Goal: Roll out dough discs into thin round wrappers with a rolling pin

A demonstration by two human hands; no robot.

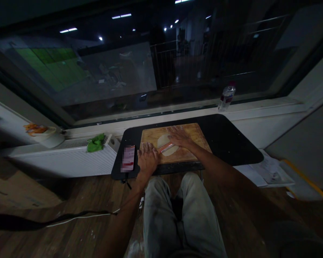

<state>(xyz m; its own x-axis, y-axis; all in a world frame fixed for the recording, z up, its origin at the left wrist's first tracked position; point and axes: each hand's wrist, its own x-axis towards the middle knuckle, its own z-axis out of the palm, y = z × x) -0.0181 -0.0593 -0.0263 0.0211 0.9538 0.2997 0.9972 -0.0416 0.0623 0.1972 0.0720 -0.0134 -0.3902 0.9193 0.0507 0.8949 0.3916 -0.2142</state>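
Observation:
A flattened round of pale dough (164, 140) lies on a wooden board (150, 134). Diagonally across the dough runs a slim, reddish rolling pin (167, 147). My left hand (148, 157) rests at the pin's lower left end, its fingers stretched out flat at the board's left edge. At the pin's upper right end is my right hand (179, 137), palm down with fingers extended over the dough and board. Whitish powder shows on the fingers. The palms hide the pin's ends, so I cannot see how far it reaches beneath them.
The board sits on a black table (218, 139); a phone (128, 158) lies at its left. A bottle (226, 96) stands on the windowsill. Left are a radiator (86, 163), a green cloth (96, 142) and a white tub (50, 138). Papers (261, 170) lie right, below the tabletop.

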